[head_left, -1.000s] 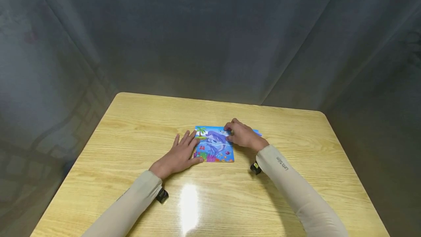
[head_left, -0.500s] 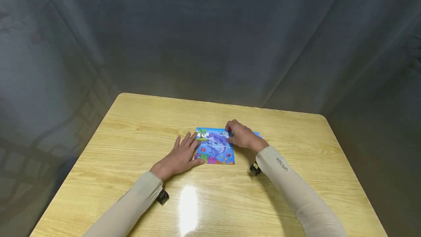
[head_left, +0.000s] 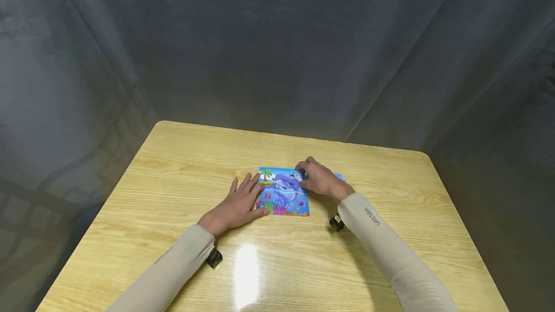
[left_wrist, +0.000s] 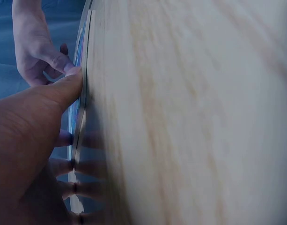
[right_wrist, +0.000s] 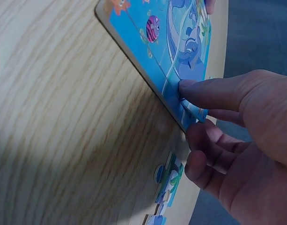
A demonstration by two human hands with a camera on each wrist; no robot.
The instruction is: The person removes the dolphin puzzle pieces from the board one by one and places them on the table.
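Observation:
A jigsaw puzzle with dolphins, a palm tree and coral lies flat on the wooden table. My left hand rests at its left edge, fingers spread and fingertips on the border. Over the upper right corner, my right hand pinches a small puzzle piece between thumb and fingers. That blue piece sits slightly raised and tilted at the corner in the right wrist view, partly hidden by the fingers. In the left wrist view, the left thumb lies along the near edge of the puzzle.
Several loose puzzle pieces lie just right of the puzzle, mostly behind the right hand in the head view. The light wooden table has rounded far corners, and a dark grey curtain hangs behind it.
The right fingertips have shifted slightly at the upper right corner, and more of the pinched piece's picture shows. The left hand stays in place at the left edge.

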